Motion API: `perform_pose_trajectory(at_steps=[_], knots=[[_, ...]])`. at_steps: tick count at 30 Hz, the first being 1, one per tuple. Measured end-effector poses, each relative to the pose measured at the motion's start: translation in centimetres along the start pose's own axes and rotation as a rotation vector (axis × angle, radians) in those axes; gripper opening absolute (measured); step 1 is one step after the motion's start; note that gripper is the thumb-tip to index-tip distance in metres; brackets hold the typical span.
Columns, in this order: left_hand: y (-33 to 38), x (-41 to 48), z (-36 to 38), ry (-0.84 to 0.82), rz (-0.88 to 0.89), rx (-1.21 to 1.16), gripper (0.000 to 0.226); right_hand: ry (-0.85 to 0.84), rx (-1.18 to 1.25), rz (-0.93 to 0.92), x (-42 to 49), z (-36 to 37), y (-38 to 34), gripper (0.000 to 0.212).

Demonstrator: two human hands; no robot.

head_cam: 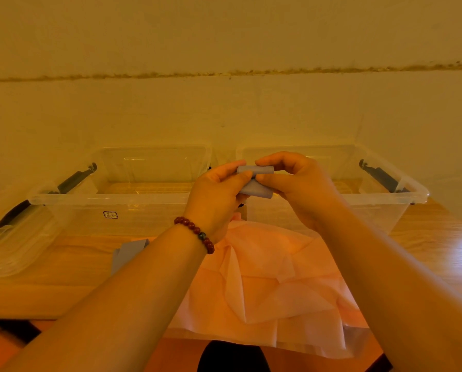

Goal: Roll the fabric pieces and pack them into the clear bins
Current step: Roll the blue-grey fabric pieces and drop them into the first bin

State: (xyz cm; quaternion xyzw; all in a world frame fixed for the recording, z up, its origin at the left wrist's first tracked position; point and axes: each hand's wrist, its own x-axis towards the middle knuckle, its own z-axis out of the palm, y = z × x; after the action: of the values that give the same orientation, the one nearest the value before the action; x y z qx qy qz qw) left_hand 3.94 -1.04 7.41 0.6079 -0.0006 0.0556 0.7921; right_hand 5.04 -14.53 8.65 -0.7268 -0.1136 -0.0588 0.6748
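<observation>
Both hands meet in the air above the gap between 2 clear bins, clamped together on 2 short rolls of grey fabric. The upper grey fabric roll (259, 169) lies level, a smooth, tight cylinder whose right end shows past the fingers. The lower grey fabric roll (258, 190) slants down to the right just beneath it. I cannot tell if they are 2 separate pieces or 1 piece joined behind the fingers. The left hand (215, 196) pinches them from the left with thumb and curled fingers. The right hand (298, 187) pinches from the right, its forefinger over the upper roll and its thumb between the 2.

The left clear plastic bin (111, 199) and the right clear plastic bin (390, 199) stand side by side on the wooden surface (439, 251) against a pale wall, each with a dark grey latch at its outer end. A clear plastic lid (12, 251) lies left of them. A thin, crumpled pink fabric sheet (264, 277) is spread under the forearms. A flat grey fabric piece (129, 253) lies partly hidden by the left forearm, whose wrist wears a red bead bracelet (197, 232).
</observation>
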Motion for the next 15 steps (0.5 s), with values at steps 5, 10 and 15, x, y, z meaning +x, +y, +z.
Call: perform_pose_trajectory(at_steps=[5, 10, 15], knots=[[0.16, 0.13, 0.07, -0.009, 0.0, 0.035, 0.023, -0.022, 0.162, 0.088, -0.17, 0.08, -0.37, 0.006], [0.37, -0.13, 0.34, -0.017, -0.027, 0.023, 0.026, 0.019, 0.031, 0.023, 0.04, -0.11, -0.51, 0.015], [0.57, -0.28, 0.21, -0.024, -0.043, 0.006, 0.028, 0.055, -0.079, -0.024, -0.05, -0.12, -0.41, 0.018]])
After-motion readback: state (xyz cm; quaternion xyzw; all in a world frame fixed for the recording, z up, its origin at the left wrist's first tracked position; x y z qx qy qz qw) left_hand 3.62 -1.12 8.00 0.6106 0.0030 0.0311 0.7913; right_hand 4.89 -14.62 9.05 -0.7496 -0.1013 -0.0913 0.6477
